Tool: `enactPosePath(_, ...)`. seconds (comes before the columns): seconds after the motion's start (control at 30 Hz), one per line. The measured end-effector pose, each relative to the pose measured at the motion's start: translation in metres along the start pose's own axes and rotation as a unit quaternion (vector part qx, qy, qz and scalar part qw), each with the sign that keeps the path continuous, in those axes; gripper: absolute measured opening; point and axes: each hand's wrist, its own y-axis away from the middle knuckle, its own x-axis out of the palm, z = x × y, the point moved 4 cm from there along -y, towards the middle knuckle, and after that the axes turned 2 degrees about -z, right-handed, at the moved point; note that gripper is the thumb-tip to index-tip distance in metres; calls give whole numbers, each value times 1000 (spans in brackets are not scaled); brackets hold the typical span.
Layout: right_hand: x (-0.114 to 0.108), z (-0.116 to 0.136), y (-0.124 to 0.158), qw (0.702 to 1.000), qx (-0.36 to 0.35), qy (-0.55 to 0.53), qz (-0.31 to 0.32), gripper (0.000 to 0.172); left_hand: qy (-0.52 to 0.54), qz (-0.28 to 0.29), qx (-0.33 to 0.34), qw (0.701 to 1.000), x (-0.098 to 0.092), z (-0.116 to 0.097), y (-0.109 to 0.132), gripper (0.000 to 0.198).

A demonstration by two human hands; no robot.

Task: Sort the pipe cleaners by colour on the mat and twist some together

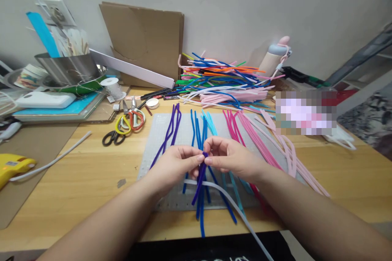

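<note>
My left hand (182, 163) and my right hand (228, 155) meet over the middle of a grey cutting mat (150, 147). Between thumbs and fingertips, both pinch the upper end of a dark purple pipe cleaner (199, 185), which hangs down tilted. A white pipe cleaner (228, 195) crosses behind it and curves down toward the lower right; whether my left fingers also hold it, I cannot tell. Beneath my hands lie blue pipe cleaners (201, 216). More purple pipe cleaners (174, 124) are left of them; light blue (210, 122) and deep pink ones (234, 126) fan out rightward.
Scissors (134, 118) and a wire spool (113, 89) lie at the back left. A yellow glue gun (15, 167) rests at the far left. Behind the mat, mixed pipe cleaners (220, 77) are heaped before cardboard (143, 40). Pale pink ones (294, 155) spread rightward.
</note>
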Motion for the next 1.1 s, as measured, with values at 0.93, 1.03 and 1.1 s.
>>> enactPosePath(0.93,-5,3,-2,999,-11,17,-26,28,-114,-52,-13,992,-2,-4,2,16)
enactPosePath(1.03,-5,8,-1,994,-42,87,-47,23,-111,-56,-13,992,-2,-3,1,15)
enactPosePath(1.1,-4,8,0,988,-63,128,-56,20,-110,-52,-13,992,-2,0,0,14)
